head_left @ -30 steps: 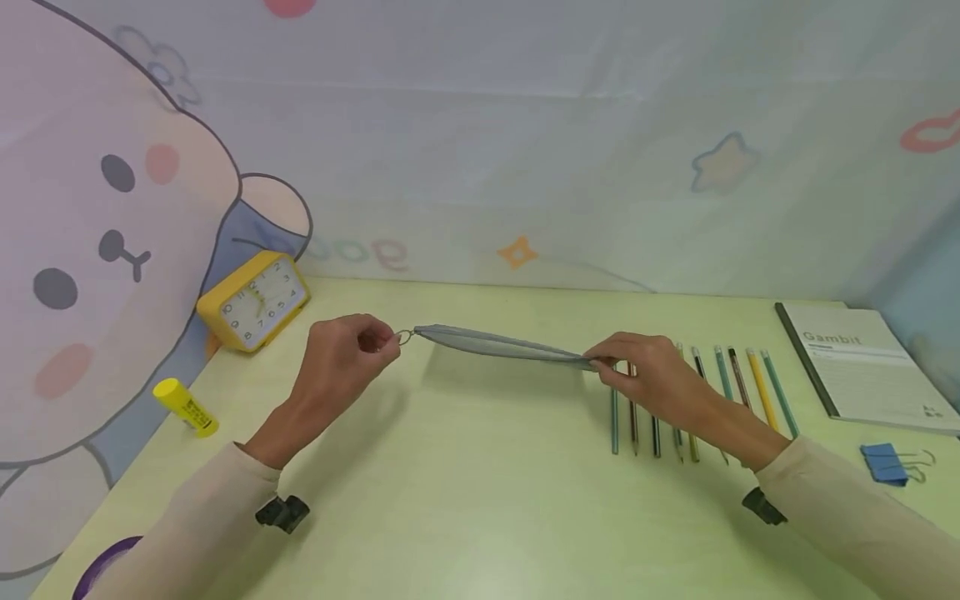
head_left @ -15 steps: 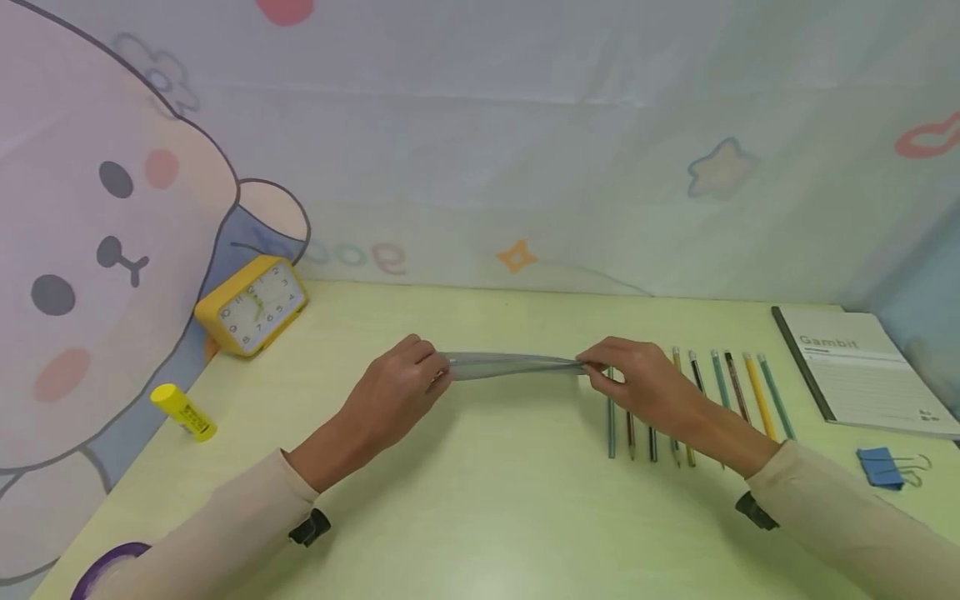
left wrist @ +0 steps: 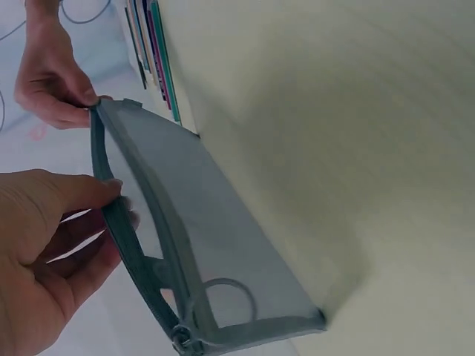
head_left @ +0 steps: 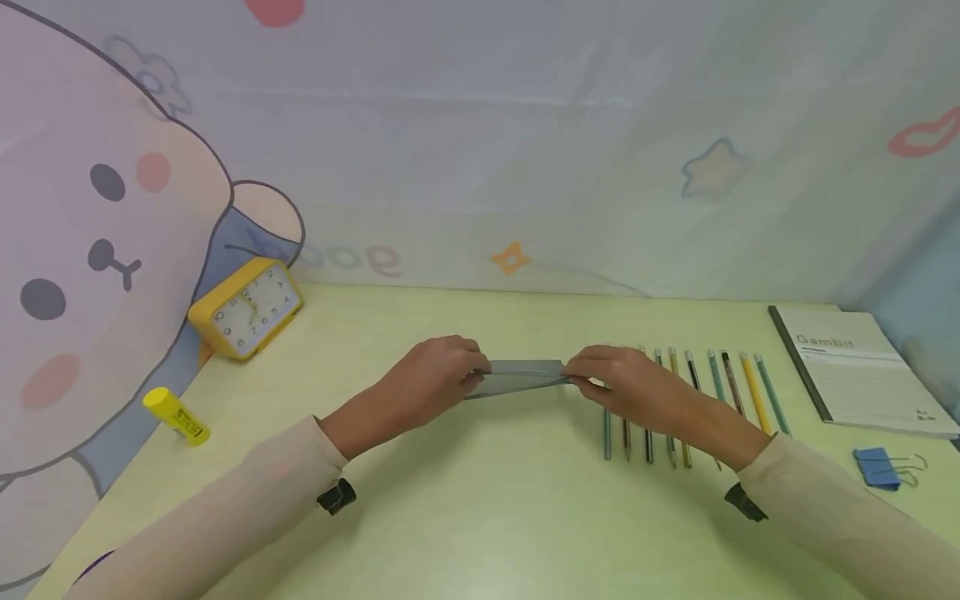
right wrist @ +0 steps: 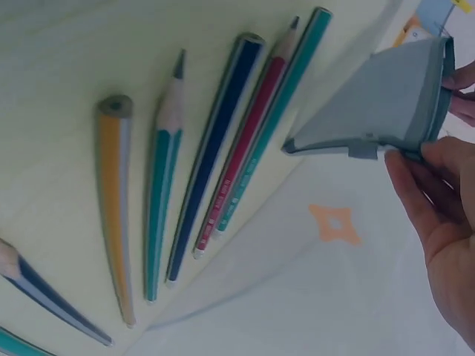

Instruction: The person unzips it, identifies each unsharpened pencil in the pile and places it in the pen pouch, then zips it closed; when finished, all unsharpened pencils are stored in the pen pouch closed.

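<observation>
Two hands pinch a flat grey mesh zip pouch point(head_left: 521, 377): left hand point(head_left: 431, 383) on one end, right hand point(head_left: 626, 385) opposite, fingers curled, above the pale green table point(head_left: 465, 517).

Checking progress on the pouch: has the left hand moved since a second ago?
Yes. The left hand has slid right along the grey pouch, away from the yellow clock and closer to the right hand by the pencils.
</observation>
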{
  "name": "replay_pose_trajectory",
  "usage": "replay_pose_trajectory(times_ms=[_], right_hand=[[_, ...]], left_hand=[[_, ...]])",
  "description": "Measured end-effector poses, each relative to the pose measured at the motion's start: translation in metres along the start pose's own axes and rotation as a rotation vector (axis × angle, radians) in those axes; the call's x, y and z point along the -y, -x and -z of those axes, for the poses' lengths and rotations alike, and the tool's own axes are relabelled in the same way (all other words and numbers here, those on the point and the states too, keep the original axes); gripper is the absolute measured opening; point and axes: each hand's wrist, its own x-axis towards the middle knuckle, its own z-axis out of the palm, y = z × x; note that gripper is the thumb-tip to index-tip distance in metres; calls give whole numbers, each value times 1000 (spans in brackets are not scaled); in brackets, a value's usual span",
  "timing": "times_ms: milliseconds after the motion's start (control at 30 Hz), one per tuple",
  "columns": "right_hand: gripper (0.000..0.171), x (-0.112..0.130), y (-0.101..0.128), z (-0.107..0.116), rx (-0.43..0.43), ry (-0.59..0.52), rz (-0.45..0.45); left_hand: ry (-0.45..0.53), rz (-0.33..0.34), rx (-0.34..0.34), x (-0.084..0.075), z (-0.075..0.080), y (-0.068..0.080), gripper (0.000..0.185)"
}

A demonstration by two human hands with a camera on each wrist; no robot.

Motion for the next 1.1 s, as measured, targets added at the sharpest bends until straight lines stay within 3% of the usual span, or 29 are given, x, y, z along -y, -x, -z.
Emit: replay_pose_trajectory(times_ms=[200, 367, 500, 700, 800, 933, 1100], right_hand=[[18, -5, -3, 7, 133, -28, 21], [20, -10, -5, 8, 150, -25, 9], [23, -13, -4, 8, 148, -24, -13], [26, -23, 3, 15, 108, -41, -78], [26, -31, 13, 29, 51, -45, -169], [32, -41, 35, 56, 24, -53, -396], [36, -61, 73, 81, 101, -21, -647]], left_hand=[[160, 16, 134, 1, 3, -12, 12], [327, 24, 216, 11, 3, -21, 10], [419, 101, 238, 18, 2, -26, 10], [454, 223, 213, 21, 2, -28, 11], [458, 274, 185, 18, 1, -29, 11], [458, 328, 151, 13, 0, -29, 10], [477, 369, 115, 10, -1, -30, 10]])
